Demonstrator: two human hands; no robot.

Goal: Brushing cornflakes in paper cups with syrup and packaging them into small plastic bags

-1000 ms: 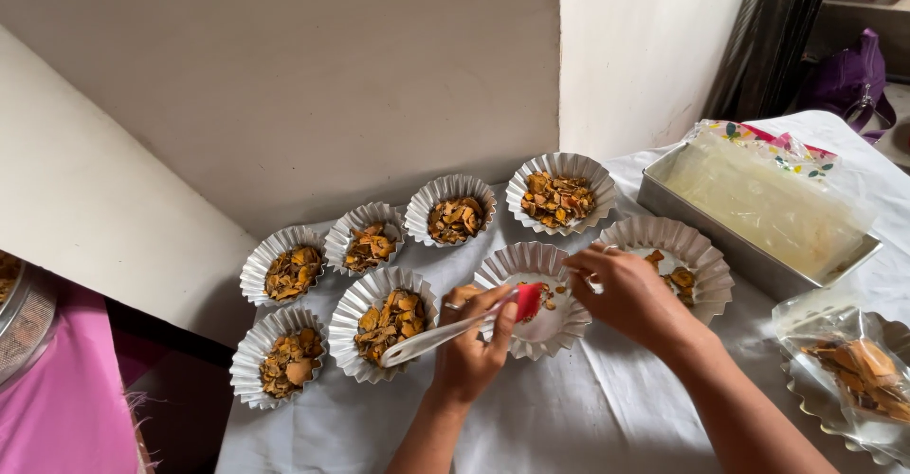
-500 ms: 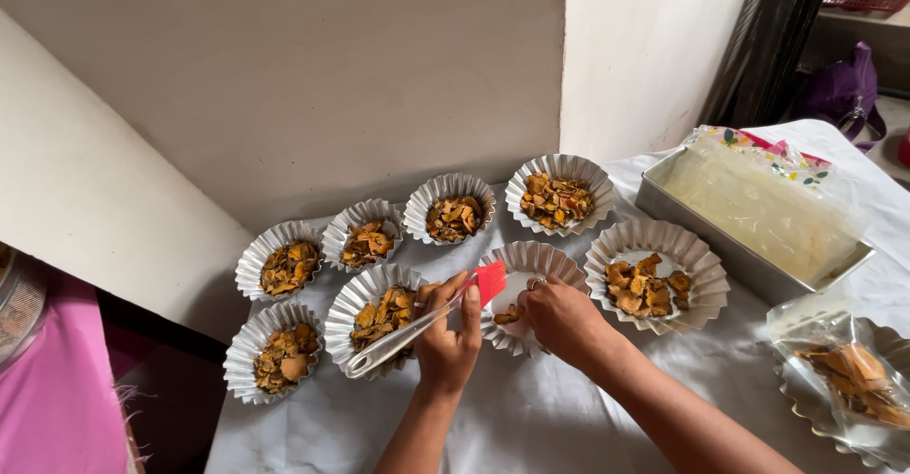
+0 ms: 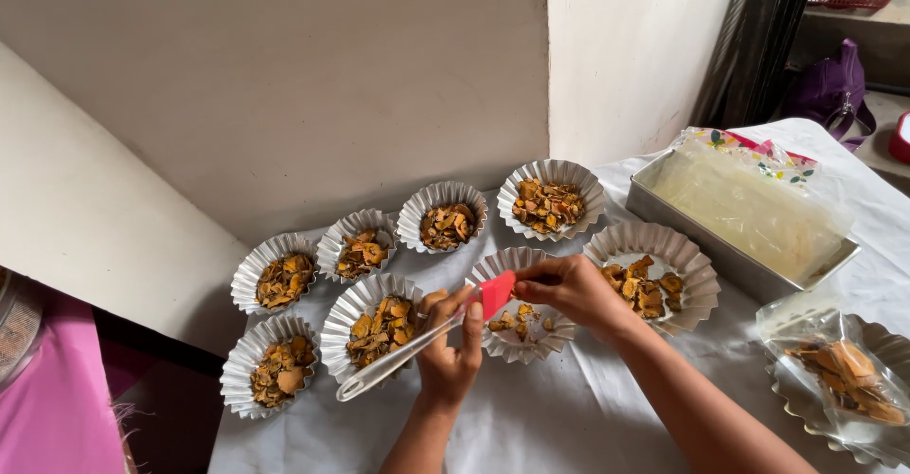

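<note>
My left hand (image 3: 451, 349) grips a spatula (image 3: 417, 337) with a clear handle and a red blade, held slanted over the white cloth. The red blade points up to the right, and the fingers of my right hand (image 3: 571, 290) touch it. Both hands hover over a fluted paper cup (image 3: 504, 270) that holds a few orange-brown dried chips. Several more fluted cups filled with the same chips surround it, such as one (image 3: 377, 326) just left of my left hand and one (image 3: 654, 267) to the right.
A metal tray (image 3: 739, 210) lined with clear plastic stands at the right on the white cloth (image 3: 588, 417). A plastic bag of chips (image 3: 839, 370) lies in a foil dish at the lower right. A wall rises behind the cups. Pink fabric (image 3: 47, 408) shows at the lower left.
Both hands shifted left from the right-hand cup to the middle front cup. The spatula's handle end dropped lower to the left, and my right fingers stay at its red blade.
</note>
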